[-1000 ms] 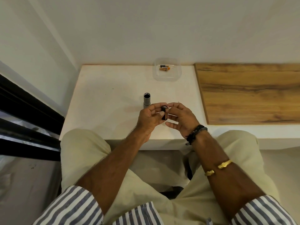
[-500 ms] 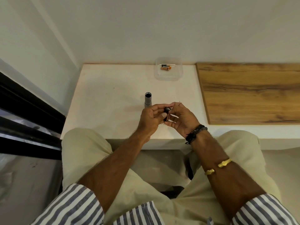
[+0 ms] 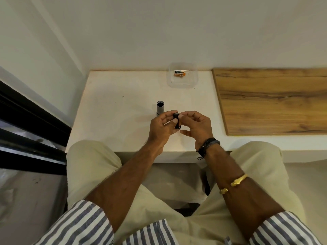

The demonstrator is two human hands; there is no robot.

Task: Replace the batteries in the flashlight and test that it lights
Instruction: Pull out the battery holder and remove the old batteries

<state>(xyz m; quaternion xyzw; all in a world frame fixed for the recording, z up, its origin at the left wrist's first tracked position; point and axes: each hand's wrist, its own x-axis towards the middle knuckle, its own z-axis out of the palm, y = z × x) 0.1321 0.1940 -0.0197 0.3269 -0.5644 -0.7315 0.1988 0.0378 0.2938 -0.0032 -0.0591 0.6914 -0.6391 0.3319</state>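
The grey flashlight body (image 3: pixel 160 108) stands upright on the white table (image 3: pixel 115 112), its open dark end facing up. Just in front of it, my left hand (image 3: pixel 161 128) pinches a small black battery holder (image 3: pixel 177 120) upright between thumb and fingers. My right hand (image 3: pixel 200 126) is beside it with fingers spread. Its index fingertip is at the holder's top and its thumb hangs apart below. Whether batteries sit inside the holder is hidden. Spare batteries (image 3: pixel 179 74), black and orange, lie in a clear plastic container (image 3: pixel 183 84) at the table's back edge.
A wooden board (image 3: pixel 274 101) covers the surface to the right of the white table. A white wall rises behind. A dark window frame (image 3: pixel 31 124) runs along the left. My knees in beige trousers are under the table's front edge.
My right hand's fingers have loosened and spread away from the holder, with only the index fingertip near its top. My left hand has tipped the holder more upright.
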